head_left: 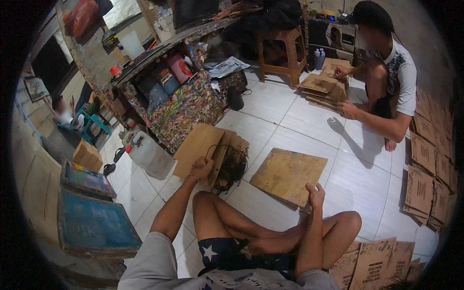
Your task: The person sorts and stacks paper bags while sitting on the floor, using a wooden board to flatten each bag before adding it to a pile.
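My left hand [201,169] is closed over a stack of brown paper bags [193,145] on the floor; a thin dark strand loops up from its fingers. Against the stack's right side lies a tangled bundle of black cords [233,166]. A flat, worn wooden board [289,175] lies in front of me, slightly tilted, with thin layers showing under its near edge. My right hand [315,195] grips the board's right corner, thumb near the top face and the other fingers partly hidden.
A co-worker [398,82] squats at the far right, both hands at another bag stack [319,84]. Printed brown bags [419,188] line the right side. Left stand a plastic jerrycan [147,152], blue-faced frames [94,222] and a paint-crusted bench [186,113]. A brown stool [282,55] stands behind.
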